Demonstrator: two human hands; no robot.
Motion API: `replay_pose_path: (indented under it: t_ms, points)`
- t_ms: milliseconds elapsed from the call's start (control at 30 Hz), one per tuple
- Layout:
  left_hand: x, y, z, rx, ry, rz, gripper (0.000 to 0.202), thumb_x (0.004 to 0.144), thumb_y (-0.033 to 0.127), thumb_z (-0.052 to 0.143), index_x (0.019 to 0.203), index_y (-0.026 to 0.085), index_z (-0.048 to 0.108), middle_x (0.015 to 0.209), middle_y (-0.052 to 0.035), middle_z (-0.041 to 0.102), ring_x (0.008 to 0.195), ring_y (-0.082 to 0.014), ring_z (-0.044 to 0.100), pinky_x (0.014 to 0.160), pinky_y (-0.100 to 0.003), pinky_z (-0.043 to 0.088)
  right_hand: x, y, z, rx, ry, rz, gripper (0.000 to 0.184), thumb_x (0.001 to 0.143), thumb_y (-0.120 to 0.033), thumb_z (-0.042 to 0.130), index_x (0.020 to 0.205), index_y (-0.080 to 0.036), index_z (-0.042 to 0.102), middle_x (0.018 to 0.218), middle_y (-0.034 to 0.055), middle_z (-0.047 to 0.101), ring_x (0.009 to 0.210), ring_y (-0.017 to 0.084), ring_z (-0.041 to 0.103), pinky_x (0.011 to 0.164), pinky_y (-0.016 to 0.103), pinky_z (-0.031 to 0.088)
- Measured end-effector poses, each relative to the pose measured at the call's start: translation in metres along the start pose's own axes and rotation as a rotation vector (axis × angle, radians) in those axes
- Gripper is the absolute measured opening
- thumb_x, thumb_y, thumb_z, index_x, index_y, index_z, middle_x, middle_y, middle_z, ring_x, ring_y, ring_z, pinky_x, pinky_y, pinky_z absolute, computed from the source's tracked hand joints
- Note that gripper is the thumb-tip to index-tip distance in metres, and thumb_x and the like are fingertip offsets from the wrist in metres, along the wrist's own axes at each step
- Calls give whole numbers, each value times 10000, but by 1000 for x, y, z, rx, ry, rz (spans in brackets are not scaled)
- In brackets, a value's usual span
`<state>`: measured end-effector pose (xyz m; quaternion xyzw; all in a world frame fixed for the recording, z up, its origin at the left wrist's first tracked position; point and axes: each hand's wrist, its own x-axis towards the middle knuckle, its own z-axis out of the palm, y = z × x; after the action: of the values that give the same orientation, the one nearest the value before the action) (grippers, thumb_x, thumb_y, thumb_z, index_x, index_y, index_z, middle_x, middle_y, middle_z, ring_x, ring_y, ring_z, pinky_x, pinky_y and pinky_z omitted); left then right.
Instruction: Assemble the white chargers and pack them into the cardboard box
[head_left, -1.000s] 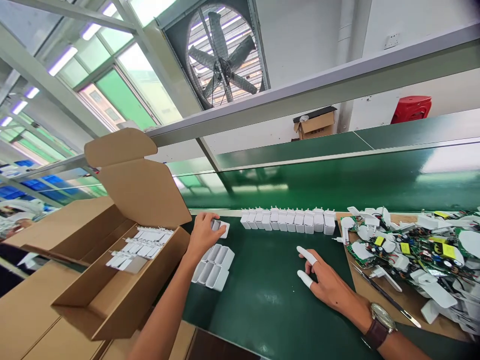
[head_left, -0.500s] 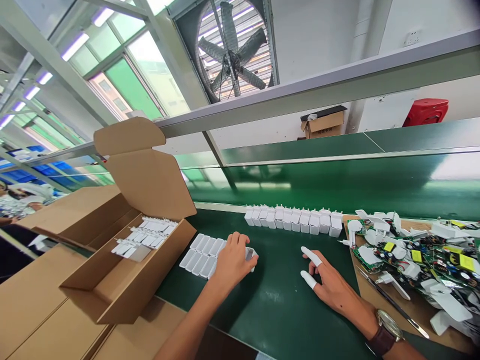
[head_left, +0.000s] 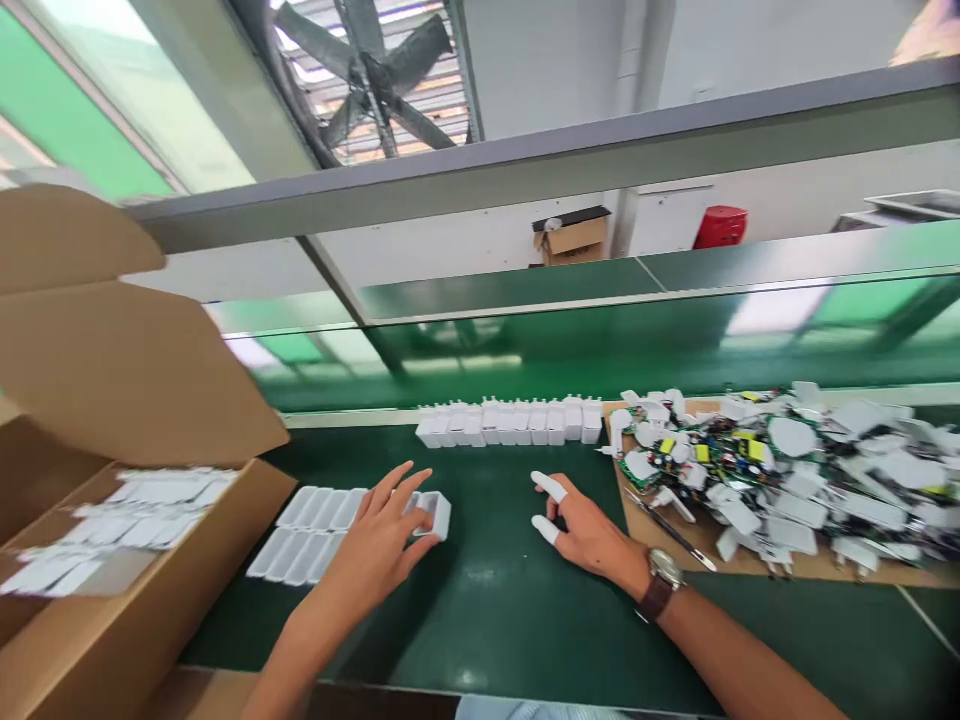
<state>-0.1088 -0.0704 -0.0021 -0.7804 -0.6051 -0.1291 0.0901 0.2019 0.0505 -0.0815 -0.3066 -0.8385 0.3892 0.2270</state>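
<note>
My left hand (head_left: pixel 390 525) is over the right end of two rows of open white plastic housings (head_left: pixel 300 545). Its fingers are spread, and they partly hide the housings under them. Just beyond the fingertips, one white housing (head_left: pixel 442 515) shows at the end of the back row. My right hand (head_left: pixel 589 530) hovers over the green bench to the right, with white finger cots on its thumb and forefinger. Those two fingers are apart with nothing between them. Behind both hands stands a row of white box-shaped adapters (head_left: pixel 514 422) with small prongs on top.
At left an open cardboard box (head_left: pixel 127 630) holds layers of white parts (head_left: pixel 172 490). On the right, a pile of circuit boards and white covers (head_left: pixel 787 480) lies on a brown board. Tweezers (head_left: pixel 675 535) rest at its near-left edge. A raised rail (head_left: pixel 562 165) crosses above the bench.
The view has turned to the right, so everything sits further left. My left hand's fingers have spread apart and lifted from the housings. My right hand keeps much the same pose.
</note>
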Motion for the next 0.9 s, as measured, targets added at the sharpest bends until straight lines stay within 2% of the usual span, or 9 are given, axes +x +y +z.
replay_pose_path:
  t_ms: [67, 200, 267, 367, 500, 567, 633, 767, 900]
  points:
    - [12, 14, 15, -66, 15, 51, 264, 987, 324, 565, 762, 226, 664, 1414, -89, 633, 1401, -378, 483, 1049, -563, 514, 0, -1, 1, -34, 9, -1, 597, 956, -224, 581, 1515, -230, 373, 1077, 49, 573, 821, 175, 611, 840, 365, 551]
    - [49, 48, 33, -259, -1, 150, 212, 989, 310, 541, 823, 224, 639, 1445, -94, 614, 1303, -314, 595, 1006, -473, 564, 0, -7, -3, -138, 15, -36, 614, 937, -209, 622, 1502, -231, 383, 1118, 47, 603, 775, 158, 607, 743, 312, 545]
    - [67, 62, 41, -329, -24, 183, 187, 974, 290, 537, 824, 222, 626, 1447, -105, 612, 1237, -297, 645, 967, -445, 587, -2, -14, -16, -257, 12, -99, 553, 942, -205, 620, 1462, -231, 433, 1182, 64, 620, 829, 175, 630, 768, 325, 553]
    - [83, 74, 56, -410, -39, 209, 181, 952, 290, 543, 799, 218, 606, 1428, -126, 622, 1158, -298, 690, 903, -432, 609, -11, -22, -51, -523, 84, -199, 434, 967, -210, 593, 1394, -197, 518, 1300, 123, 623, 1045, 256, 642, 925, 421, 550]
    - [86, 78, 76, -582, -38, 169, 197, 976, 339, 550, 824, 224, 602, 1375, -119, 641, 1068, -261, 724, 780, -348, 628, -37, -19, -106, -864, 285, -76, 260, 904, -130, 616, 1159, -134, 673, 1345, 206, 613, 1233, 368, 566, 1034, 551, 501]
    - [82, 79, 84, -659, -32, 135, 202, 987, 368, 554, 851, 229, 608, 1357, -115, 641, 1003, -237, 737, 673, -295, 616, -51, -13, -124, -1017, 319, 33, 185, 803, -48, 643, 949, -141, 708, 1368, 231, 599, 1259, 407, 544, 1048, 591, 485]
    - [78, 79, 90, -698, -21, 121, 197, 991, 386, 562, 879, 233, 618, 1363, -116, 629, 983, -229, 740, 628, -277, 602, -60, -6, -133, -1119, 308, 94, 203, 728, -5, 650, 844, -164, 701, 1342, 221, 622, 1240, 402, 559, 1078, 598, 469]
    - [71, 74, 95, -732, 17, 119, 170, 975, 403, 605, 926, 242, 623, 1386, -112, 610, 1084, -245, 724, 742, -295, 629, -62, -2, -140, -1183, 249, 111, 250, 717, -8, 634, 884, -179, 706, 1145, 176, 708, 1093, 337, 637, 1123, 549, 457]
    - [66, 68, 97, -770, 54, 81, 192, 950, 421, 647, 1015, 246, 605, 1365, -114, 620, 1156, -258, 707, 913, -360, 627, -60, -16, -151, -1132, 282, 81, 325, 791, -47, 601, 1087, -144, 693, 1114, 180, 708, 1073, 348, 644, 1054, 551, 504]
